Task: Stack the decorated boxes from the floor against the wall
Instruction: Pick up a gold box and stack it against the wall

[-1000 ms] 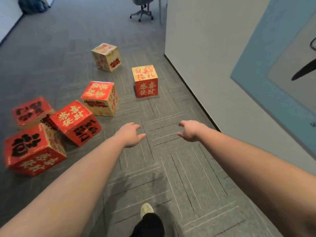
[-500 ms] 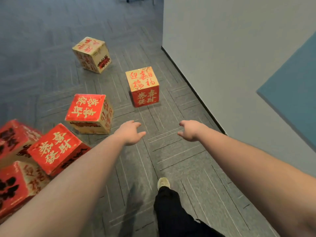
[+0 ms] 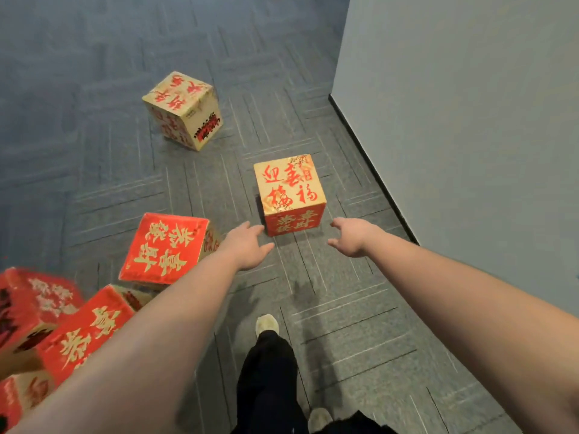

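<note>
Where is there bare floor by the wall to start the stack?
Bare carpet runs along the wall, right of the gold-top box, and continues nearer, beside the right hand. It is crowded at the left, where the red boxes cluster.

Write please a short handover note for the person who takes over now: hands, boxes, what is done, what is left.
Left hand and right hand: both open, empty, reaching toward the gold-top box, one on each side, not touching it.
Boxes: gold-top box nearest the wall; tilted gold box farther off; red-top box and more red boxes at left.
Done: nothing stacked.
Left: every box, likely starting with the gold-top one.
</note>
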